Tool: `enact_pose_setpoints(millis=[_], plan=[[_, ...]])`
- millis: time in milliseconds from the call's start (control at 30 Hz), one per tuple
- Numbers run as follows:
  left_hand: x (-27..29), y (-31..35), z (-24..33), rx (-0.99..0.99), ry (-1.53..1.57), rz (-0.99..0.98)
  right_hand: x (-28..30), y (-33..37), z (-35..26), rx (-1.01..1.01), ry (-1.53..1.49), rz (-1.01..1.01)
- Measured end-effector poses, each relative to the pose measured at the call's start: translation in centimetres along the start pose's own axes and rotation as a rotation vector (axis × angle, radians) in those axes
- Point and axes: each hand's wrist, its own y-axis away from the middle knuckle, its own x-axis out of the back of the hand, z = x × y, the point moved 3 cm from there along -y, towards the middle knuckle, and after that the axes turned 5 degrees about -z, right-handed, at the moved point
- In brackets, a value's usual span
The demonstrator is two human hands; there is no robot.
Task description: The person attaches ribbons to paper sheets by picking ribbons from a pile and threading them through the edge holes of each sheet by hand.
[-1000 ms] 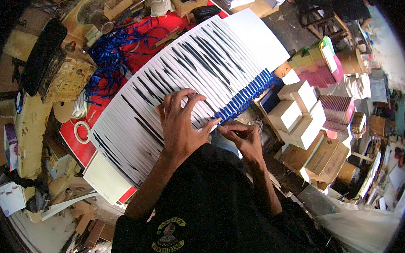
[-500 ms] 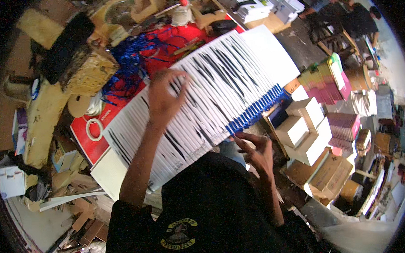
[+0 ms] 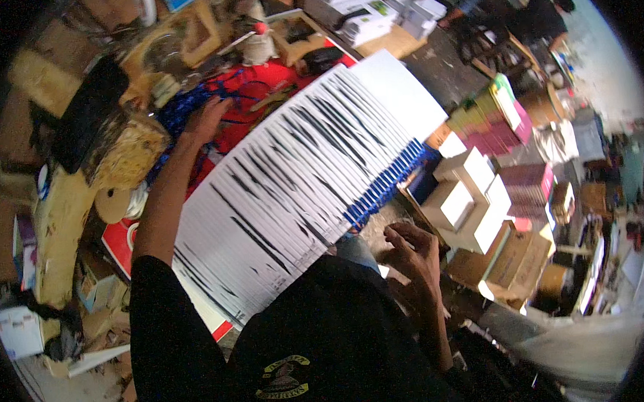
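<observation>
Head: left hand (image 3: 211,119), grip unclear, by ribbons (image 3: 175,118); right hand (image 3: 416,248) loosely spread near carton (image 3: 523,260).

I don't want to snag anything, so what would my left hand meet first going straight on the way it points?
Your left hand would probably meet the tangled shiny blue ribbon strands lying over the flat red board; depth is unclear, so it may be touching them now.
</observation>
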Motion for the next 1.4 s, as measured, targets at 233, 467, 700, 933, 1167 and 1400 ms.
enact_pose_setpoints(millis=[233, 467, 700, 933, 1167, 1400], plan=[[4.0, -2.4, 6.2, -0.011, 0.163, 0.005, -0.8, 0.9, 2.7, 0.021, 0.042, -0.017], [14.4, 4.1, 23.5, -0.200, 0.389, 0.390, -1.7, -0.4, 0.2, 0.200, 0.003, 0.090], [11.1, 11.7, 37.9, -0.119, 0.365, 0.117, 0.9, -3.0, -1.9, 0.451, 0.238, 0.073], [10.8, 12.4, 39.3, -0.259, 0.456, 0.323, 1.0, -3.9, -3.8, 0.657, 0.365, -0.009], [10.9, 14.0, 37.8, -0.310, 0.444, 0.384, -0.9, -3.6, -5.8, 0.801, 0.505, -0.319], [10.3, 12.3, 38.3, -0.118, 0.460, 0.270, 0.5, -4.3, -5.5, 0.829, 0.547, -0.130]])
